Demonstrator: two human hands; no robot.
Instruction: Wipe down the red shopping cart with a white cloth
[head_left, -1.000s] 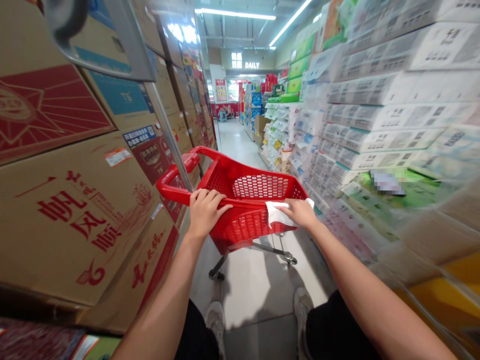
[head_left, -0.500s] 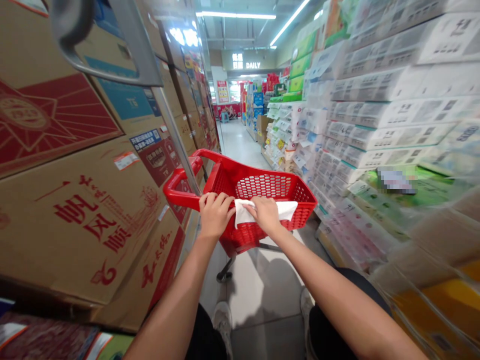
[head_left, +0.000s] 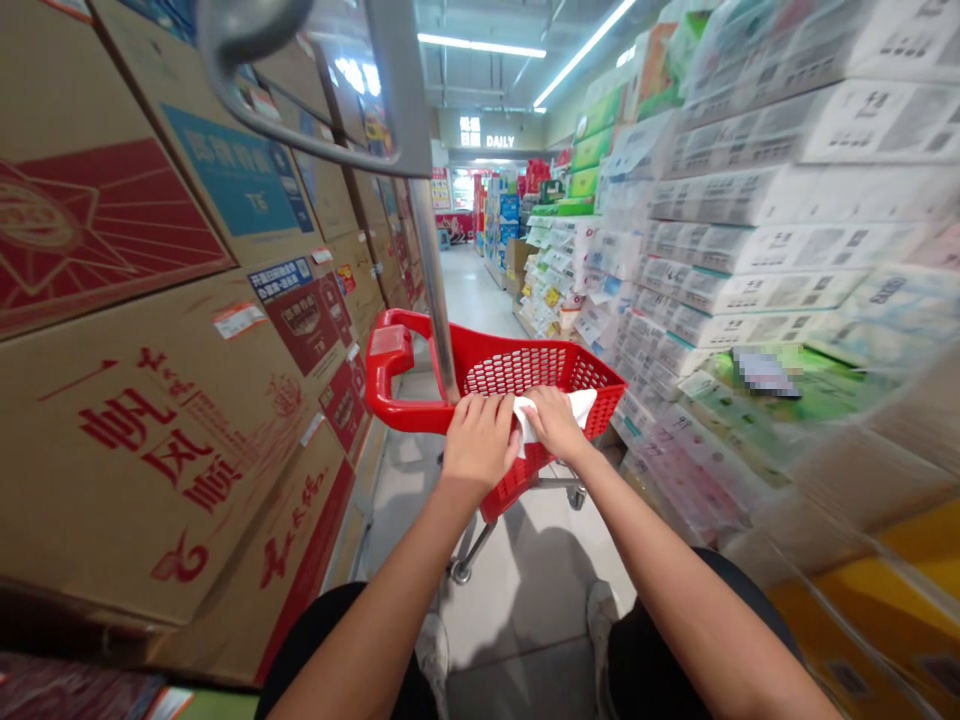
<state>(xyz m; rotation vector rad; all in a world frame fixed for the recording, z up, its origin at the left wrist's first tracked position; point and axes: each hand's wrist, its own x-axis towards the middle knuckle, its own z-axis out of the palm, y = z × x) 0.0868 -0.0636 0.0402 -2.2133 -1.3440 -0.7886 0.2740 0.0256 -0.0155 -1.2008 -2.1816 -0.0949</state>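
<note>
A red plastic shopping cart basket point(head_left: 525, 345) with honeycomb holes stands in front of me, its loop handle point(head_left: 409, 412) on the left. My left hand point(head_left: 480, 440) is closed over the near rim, fingers curled over the top edge. Just right of it, my right hand point(head_left: 555, 422) grips a white cloth point(head_left: 581, 405) draped over the same rim. Part of the cloth lies hidden under the right hand's fingers. A metal pole point(head_left: 435, 270) rises by the handle, topped by a grey frame point(head_left: 409, 110).
Stacked cardboard cartons point(head_left: 172, 440) line the left side. Wrapped white packs point(head_left: 750, 250) pile up on the right, with a green pack point(head_left: 810, 380) lower down. Tiled floor point(head_left: 480, 290) runs along the aisle ahead. A cart wheel point(head_left: 460, 572) sits near my feet.
Both hands have shifted right in view, the left more, so they are closer together. Less cloth shows between them. The pole and handle also appear farther right.
</note>
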